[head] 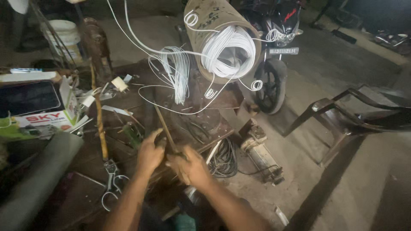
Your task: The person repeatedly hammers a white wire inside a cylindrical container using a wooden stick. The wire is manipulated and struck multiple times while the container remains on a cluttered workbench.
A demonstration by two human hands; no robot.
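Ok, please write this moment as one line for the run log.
left hand: grips thin rod | right hand: on rod's lower end | near: scissors, white wire coil | surface: cluttered workbench

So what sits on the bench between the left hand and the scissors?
In the head view, a long wooden stick runs down the bench between the left hand and the scissors, its lower end by the scissors.

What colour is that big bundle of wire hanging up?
White. The wire coil shows clearly in the head view, looped over a brown cardboard tube.
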